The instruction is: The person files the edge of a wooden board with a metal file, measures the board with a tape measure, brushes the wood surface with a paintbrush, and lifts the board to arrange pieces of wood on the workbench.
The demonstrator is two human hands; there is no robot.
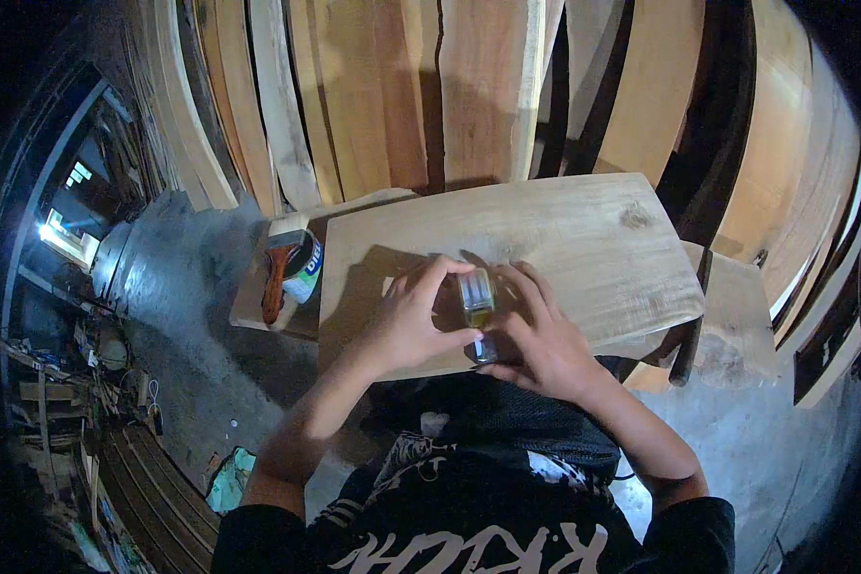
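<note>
A small clear container [476, 298] with some yellowish content is held upright over the near part of a pale wooden board [545, 230]. My left hand [416, 320] grips it from the left, thumb and forefinger curved against its side. On the right side, my right hand [540, 335] has its fingers bent around the container. Below it, between the hands, a shiny clear part [486, 348] shows; whether it belongs to the container I cannot tell. A brush with a reddish-brown handle [275, 287] lies across a labelled can [306, 268] left of the board.
Tall wooden planks [373, 96] lean behind the board. A dark bar [691, 320] stands at the board's right edge, beside another wood slab [732, 316]. At the lower left are dark slats [153, 488] and a green crumpled item [231, 480] on the floor.
</note>
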